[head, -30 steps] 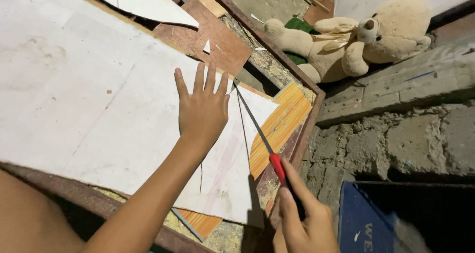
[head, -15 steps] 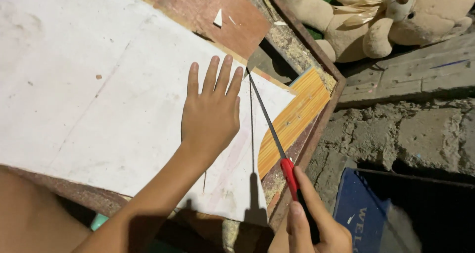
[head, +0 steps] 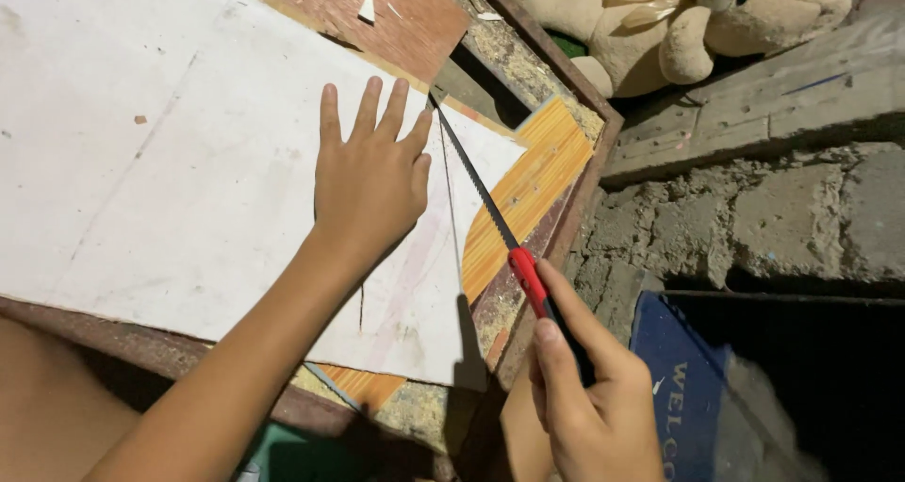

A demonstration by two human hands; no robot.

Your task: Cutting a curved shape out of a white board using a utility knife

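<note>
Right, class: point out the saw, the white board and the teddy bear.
saw [head: 476,188], head view, on the toothed blade.
white board [head: 170,171], head view, on its bare top face.
teddy bear [head: 660,30], head view, on its body.

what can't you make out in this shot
Head view only:
- Saw handle: mostly wrapped by the right hand.
- White board: cut off at the left and top edges; part lies under the left hand.
- Stuffed bear: head cropped by the top edge.
- Blue mat: darkness hides most of it.
</note>
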